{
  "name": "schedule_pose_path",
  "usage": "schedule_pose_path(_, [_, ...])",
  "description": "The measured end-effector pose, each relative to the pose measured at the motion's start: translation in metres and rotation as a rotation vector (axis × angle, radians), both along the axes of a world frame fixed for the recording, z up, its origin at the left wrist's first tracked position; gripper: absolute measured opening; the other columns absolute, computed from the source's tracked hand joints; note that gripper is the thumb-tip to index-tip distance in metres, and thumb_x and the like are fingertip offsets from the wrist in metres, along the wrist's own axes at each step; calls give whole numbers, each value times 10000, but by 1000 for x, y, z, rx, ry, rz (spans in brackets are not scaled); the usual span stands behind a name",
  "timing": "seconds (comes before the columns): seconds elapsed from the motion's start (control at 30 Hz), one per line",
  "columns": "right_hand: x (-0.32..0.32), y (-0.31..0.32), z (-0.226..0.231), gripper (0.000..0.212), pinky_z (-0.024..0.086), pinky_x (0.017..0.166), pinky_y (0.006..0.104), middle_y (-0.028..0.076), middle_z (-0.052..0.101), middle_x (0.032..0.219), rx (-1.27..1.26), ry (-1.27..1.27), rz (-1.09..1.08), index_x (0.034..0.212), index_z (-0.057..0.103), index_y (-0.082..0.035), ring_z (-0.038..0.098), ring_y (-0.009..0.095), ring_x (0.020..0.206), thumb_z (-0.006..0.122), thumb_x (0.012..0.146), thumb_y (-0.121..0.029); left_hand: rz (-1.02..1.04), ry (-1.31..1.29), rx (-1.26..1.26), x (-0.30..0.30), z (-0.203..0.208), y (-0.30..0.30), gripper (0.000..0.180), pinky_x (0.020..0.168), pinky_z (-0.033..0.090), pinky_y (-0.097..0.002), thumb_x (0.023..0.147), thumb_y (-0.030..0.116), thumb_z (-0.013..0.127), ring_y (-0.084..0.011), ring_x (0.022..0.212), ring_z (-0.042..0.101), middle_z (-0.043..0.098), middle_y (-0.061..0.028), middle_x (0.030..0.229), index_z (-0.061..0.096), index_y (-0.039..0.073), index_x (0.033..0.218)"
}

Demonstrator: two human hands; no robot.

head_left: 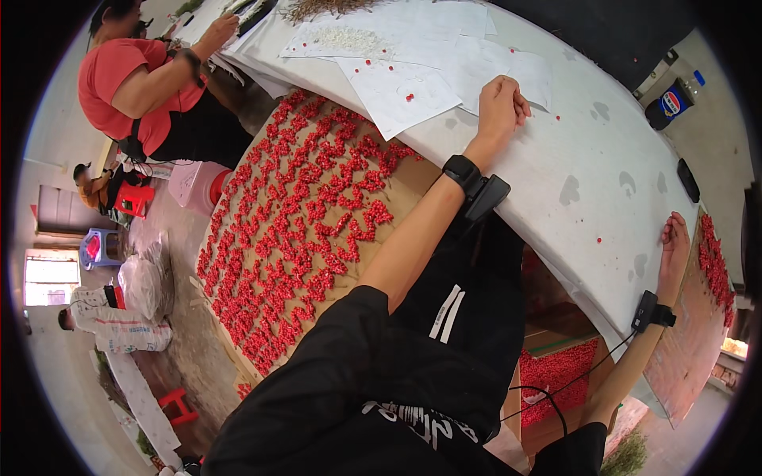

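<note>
My left hand [502, 105] is over the white-covered table [548, 174], beside the edge of the white paper sheets [504, 67]. Its fingers are loosely curled, and nothing shows in them. Farther right, my right hand [675, 240] is at the table's right edge, below a black oblong object [688, 180]. Its fingers are bent and a little apart, with nothing visible between them. A red bead-like berry [409, 97] lies on the paper, and a few more are scattered over the table. Each wrist wears a black strapped device.
Left of me, a brown board [262, 230] carries many red berry clusters. Under the table stands a box of red berries [559, 373]. A cola bottle [671, 103] stands at the far right. Another person in a red shirt [119, 79] works at the far left, near a pink bin [190, 186].
</note>
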State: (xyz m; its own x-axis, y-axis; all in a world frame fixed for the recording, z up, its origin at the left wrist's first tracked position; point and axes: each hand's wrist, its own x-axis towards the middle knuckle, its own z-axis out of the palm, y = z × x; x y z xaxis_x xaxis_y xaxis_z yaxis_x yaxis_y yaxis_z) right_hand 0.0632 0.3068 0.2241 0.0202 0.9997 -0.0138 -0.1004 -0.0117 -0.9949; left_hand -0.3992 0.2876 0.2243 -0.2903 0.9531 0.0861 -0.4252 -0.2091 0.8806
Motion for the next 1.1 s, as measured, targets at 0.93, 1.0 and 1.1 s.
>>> schedule_pose_path(0.93, [-7,-6,6,203,446,658,183,11,591,895,-22,23,-19,1092,584,-6,546,73,768,543,906,-77,10,-29,-6,1,0,1,216,332,318,-238,881,192,412,-113,368,435,547,-127,547,469,23,758])
schedule_pose_path(1.0, [-6,-6,6,202,448,659,184,10,591,898,-28,22,-18,1091,583,-6,547,72,770,542,907,-77,7,-39,-12,1,-1,1,217,333,318,-238,880,191,413,-113,368,436,546,-128,548,467,23,754])
schedule_pose_path(1.1, [-12,-6,7,200,449,660,185,11,592,901,-15,15,-27,1091,582,-5,548,71,771,542,906,-72,9,-27,-7,-1,0,2,223,332,316,-240,882,190,413,-115,368,435,543,-130,549,467,21,748])
